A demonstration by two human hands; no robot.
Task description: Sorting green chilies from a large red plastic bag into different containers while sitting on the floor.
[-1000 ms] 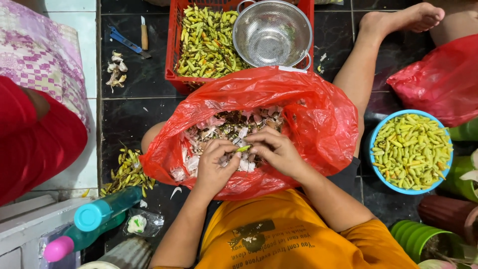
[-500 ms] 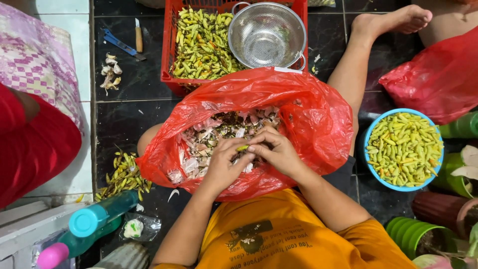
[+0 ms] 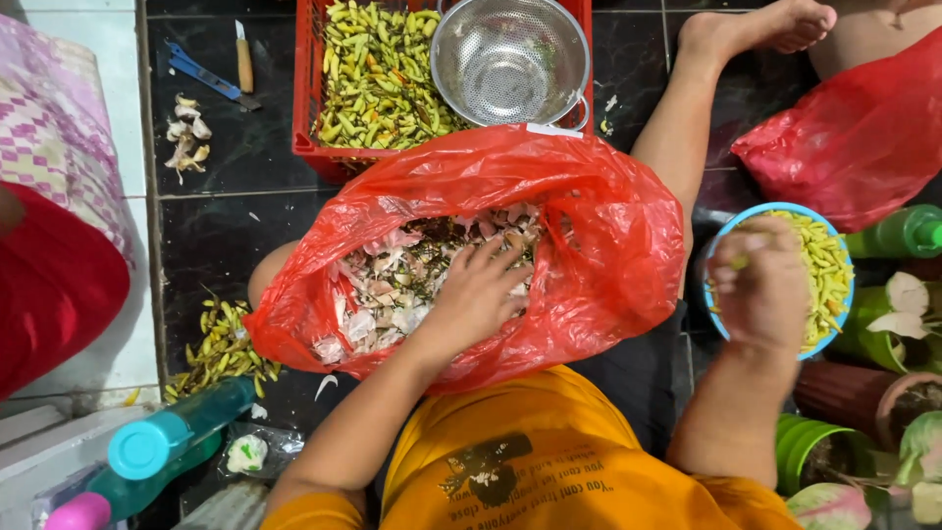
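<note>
The left hand (image 3: 476, 294) lies palm down, fingers spread open, on the heap of pale peelings (image 3: 392, 285) inside the red plastic bag (image 3: 589, 236) on the person's lap; it grips nothing that can be seen, and the scraps reach away from it to its left and ahead. The right hand (image 3: 758, 285) hangs over the blue bowl (image 3: 721, 236) of green chillies (image 3: 824, 265), which sits directly under and just beyond the fingertips; the hand is blurred, the fingers curled with a small green bit at their tips, but whether it is pinched shut on a chilli I cannot tell. So the bowl belongs to the right hand, the bag to the left, and the two hands are well apart. Farther ahead of the left hand stands a red crate (image 3: 306, 108) of chillies, their long axes lying every way, with a metal colander (image 3: 510, 59) resting in its right half. To the far left of that hand, on the dark tiled floor (image 3: 226, 226), lie a small knife (image 3: 243, 67), a blue tool (image 3: 201, 74) and a few garlic pieces (image 3: 186, 137); a loose pile of chilli stems (image 3: 224, 348) sits nearer. Close by the left elbow are bottles with a teal cap (image 3: 147, 447) and a pink cap (image 3: 78, 512). A second red bag (image 3: 854, 128) lies beyond the right hand, with a green bottle (image 3: 903, 233) beside the bowl.
</note>
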